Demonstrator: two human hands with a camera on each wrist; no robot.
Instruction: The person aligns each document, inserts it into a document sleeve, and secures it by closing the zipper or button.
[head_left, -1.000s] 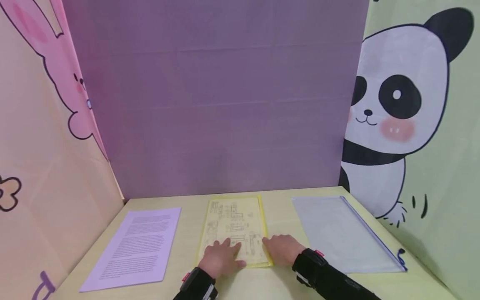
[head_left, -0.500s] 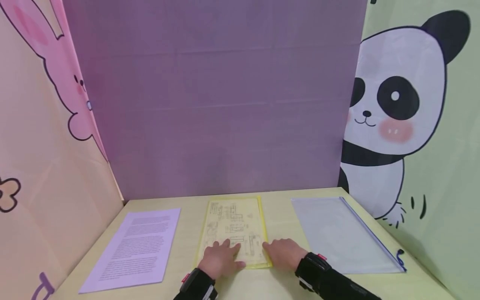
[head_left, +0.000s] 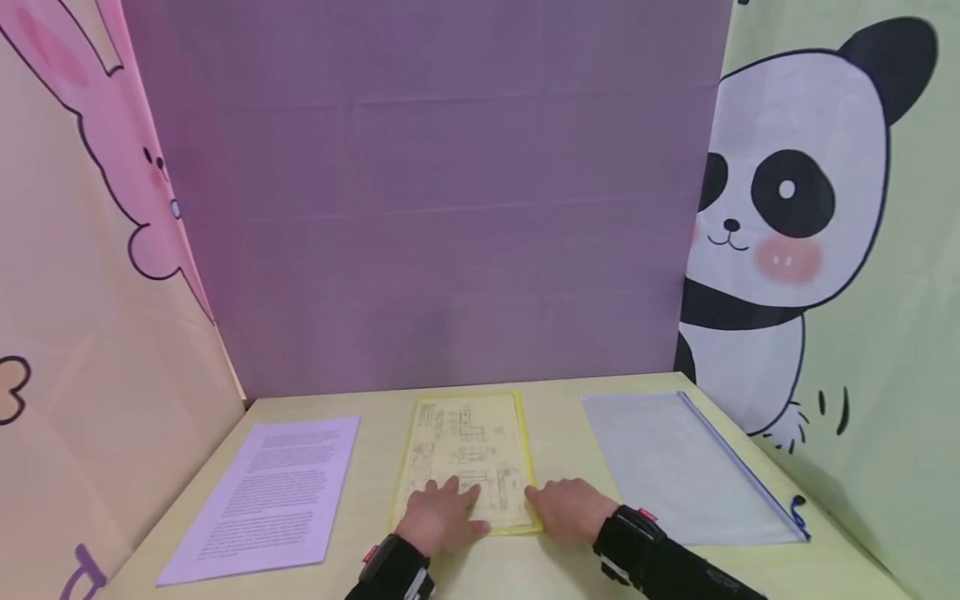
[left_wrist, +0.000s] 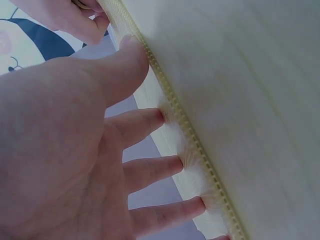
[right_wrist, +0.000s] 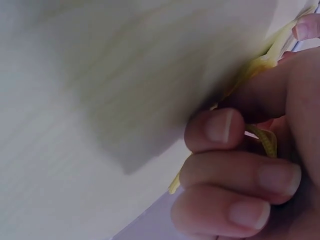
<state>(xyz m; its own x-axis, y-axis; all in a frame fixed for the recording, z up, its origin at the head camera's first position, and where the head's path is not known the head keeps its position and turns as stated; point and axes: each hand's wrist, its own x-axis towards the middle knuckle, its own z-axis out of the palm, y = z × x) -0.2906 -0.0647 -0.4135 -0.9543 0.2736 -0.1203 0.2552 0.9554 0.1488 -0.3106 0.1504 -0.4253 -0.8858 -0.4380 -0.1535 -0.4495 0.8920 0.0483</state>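
Observation:
A yellow zip pouch (head_left: 525,433) lies flat in the middle of the table, with a sheet of line drawings (head_left: 468,429) showing through it. My left hand (head_left: 438,518) presses on its near left part, fingers straight and spread. Seen from the left wrist, those fingertips dent the plastic beside the zipper (left_wrist: 192,135). At the pouch's near right corner, my right hand (head_left: 572,507) has its fingers curled in. The right wrist view shows a yellow zipper pull cord (right_wrist: 269,142) looping out from between these fingers; the slider itself is hidden.
To the left lies a purple sheet of printed text (head_left: 277,492). On the right is a translucent pouch (head_left: 675,467) with a blue zipper and pull cord (head_left: 798,512). A purple partition (head_left: 450,208) stands behind the table (head_left: 375,492).
Both hands stay at the same places on the yellow pouch, and the pouch has not moved. Only the head view shifts slightly.

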